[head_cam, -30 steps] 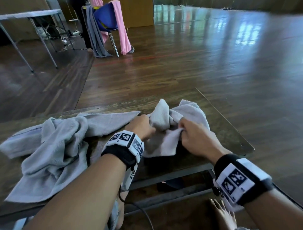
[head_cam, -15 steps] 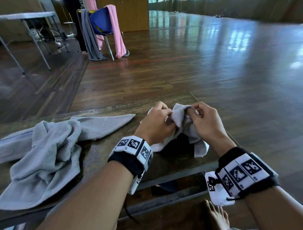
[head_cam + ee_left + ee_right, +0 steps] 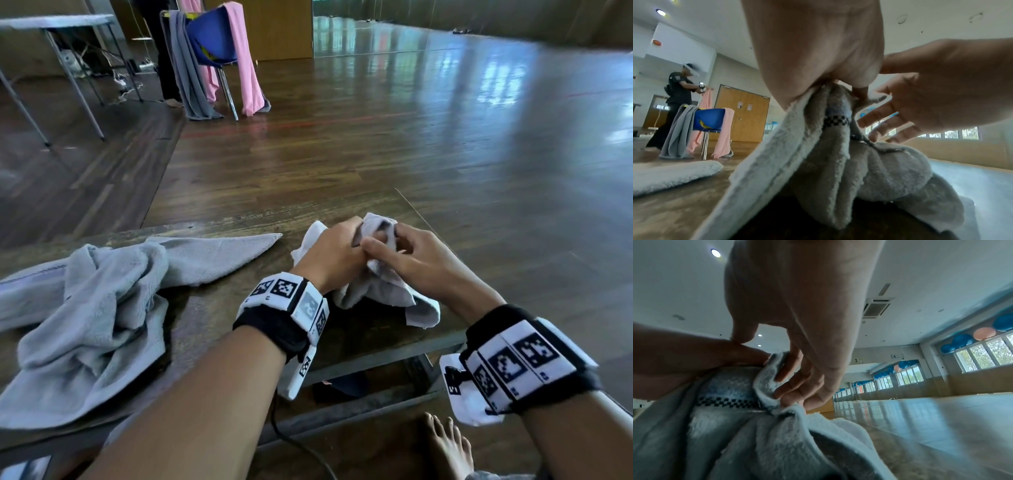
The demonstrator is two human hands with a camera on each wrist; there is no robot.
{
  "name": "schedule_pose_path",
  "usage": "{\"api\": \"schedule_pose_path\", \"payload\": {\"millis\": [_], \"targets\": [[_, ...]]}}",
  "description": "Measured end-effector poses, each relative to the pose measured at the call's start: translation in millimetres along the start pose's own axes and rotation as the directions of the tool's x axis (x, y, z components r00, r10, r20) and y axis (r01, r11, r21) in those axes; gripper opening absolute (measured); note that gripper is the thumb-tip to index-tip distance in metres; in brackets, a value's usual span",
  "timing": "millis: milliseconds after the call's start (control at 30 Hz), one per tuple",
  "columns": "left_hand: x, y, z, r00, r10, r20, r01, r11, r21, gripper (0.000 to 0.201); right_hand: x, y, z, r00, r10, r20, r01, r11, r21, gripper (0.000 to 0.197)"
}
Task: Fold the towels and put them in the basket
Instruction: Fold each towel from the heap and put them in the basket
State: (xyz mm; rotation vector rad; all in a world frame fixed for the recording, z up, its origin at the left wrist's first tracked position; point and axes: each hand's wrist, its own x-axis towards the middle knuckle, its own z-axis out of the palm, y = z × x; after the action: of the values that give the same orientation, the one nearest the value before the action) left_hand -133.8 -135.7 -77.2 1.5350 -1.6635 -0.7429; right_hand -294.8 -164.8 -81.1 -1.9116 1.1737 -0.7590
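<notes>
A small pale grey towel [image 3: 387, 291] with a checked band [image 3: 835, 121] hangs bunched over the low wooden table [image 3: 219, 308]. My left hand [image 3: 334, 251] grips its top, fingers curled round the cloth. Right beside it, my right hand [image 3: 411, 260] has its thumb against the left hand. Its index finger hooks a fold of the towel's edge [image 3: 766, 378], and the other fingers are spread and loose. A bigger grey towel [image 3: 96, 308] lies crumpled on the table's left part. I see no basket.
The table's right edge [image 3: 431, 222] runs just past my right hand. My bare foot [image 3: 448, 442] shows below the table. Far back stands a blue chair [image 3: 212, 44] draped with grey and pink towels, with another person [image 3: 676, 100] beside it and a folding table [image 3: 51, 24] to the left.
Both hands lifted the small towel off the table and drew together at its top. Since half a second ago the right hand's fingers have loosened and shifted along the edge.
</notes>
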Motion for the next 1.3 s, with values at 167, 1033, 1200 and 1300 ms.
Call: {"api": "schedule_pose_path", "payload": {"millis": [167, 1033, 1200, 1300], "targets": [[1.3, -8.1, -13.3, 0.999, -0.008, 0.035, 0.000, 0.972, 0.234, 0.012, 4.5, 6.2, -9.2, 0.969, -0.006, -0.245, -0.018, 0.995, -0.095, 0.020], [-4.0, -48.7, -72.5, 0.972, -0.230, -0.044, 0.231, 0.910, 0.345, 0.041, -0.2, 28.0, 15.4, 0.954, 0.295, -0.043, -0.275, 0.813, -0.513, 0.024], [-9.8, -49.8, -68.7, 0.836, -0.457, 0.302, 0.235, 0.797, 0.556, 0.042, 6.9, 28.3, 29.4, 0.979, 0.157, 0.128, -0.100, 0.925, -0.366, 0.026], [-8.4, -50.8, -71.2, 0.912, -0.382, 0.153, 0.287, 0.857, 0.428, 0.050, 11.9, 27.9, 21.9, 0.991, 0.098, -0.090, -0.114, 0.975, -0.190, 0.024]]}}
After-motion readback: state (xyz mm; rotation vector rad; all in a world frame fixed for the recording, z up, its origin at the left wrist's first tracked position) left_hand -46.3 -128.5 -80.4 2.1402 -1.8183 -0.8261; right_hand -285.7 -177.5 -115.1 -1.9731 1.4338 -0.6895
